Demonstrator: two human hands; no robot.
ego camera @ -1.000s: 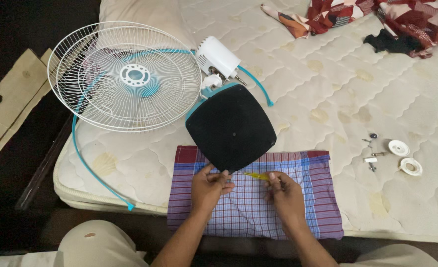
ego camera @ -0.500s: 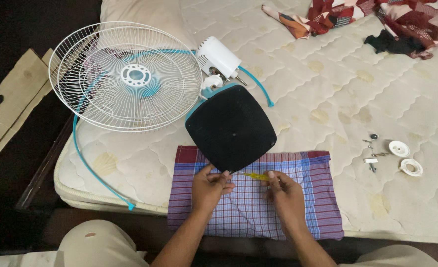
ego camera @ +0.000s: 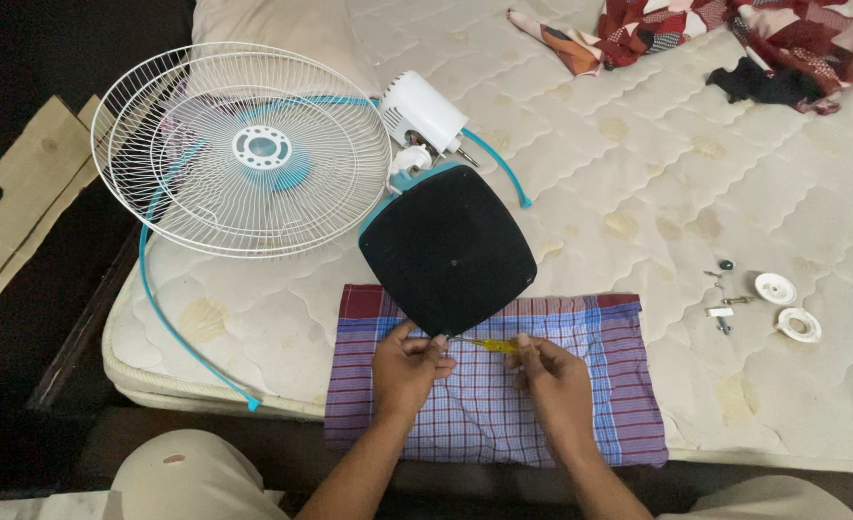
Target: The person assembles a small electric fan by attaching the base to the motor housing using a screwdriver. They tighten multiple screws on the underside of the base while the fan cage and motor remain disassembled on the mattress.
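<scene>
The black underside of a fan base [ego camera: 447, 248] with a teal rim lies tipped on the mattress, its near corner over a checked cloth [ego camera: 600, 404]. My left hand [ego camera: 409, 369] pinches that near corner. My right hand [ego camera: 553, 377] grips a yellow-handled screwdriver [ego camera: 492, 343] whose tip points left toward the corner beside my left fingers. The white motor housing [ego camera: 423, 111] sits behind the base.
White wire fan guards [ego camera: 243, 149] with a teal blade hub lie at the left. A teal rim strip [ego camera: 181, 327] curls along the mattress edge. Small screws [ego camera: 722, 299] and two white round caps [ego camera: 787, 306] lie at the right. Patterned red fabric [ego camera: 734, 29] lies at the far right.
My right hand has shifted slightly left along the screwdriver; the left hand and the fan base stay where they were.
</scene>
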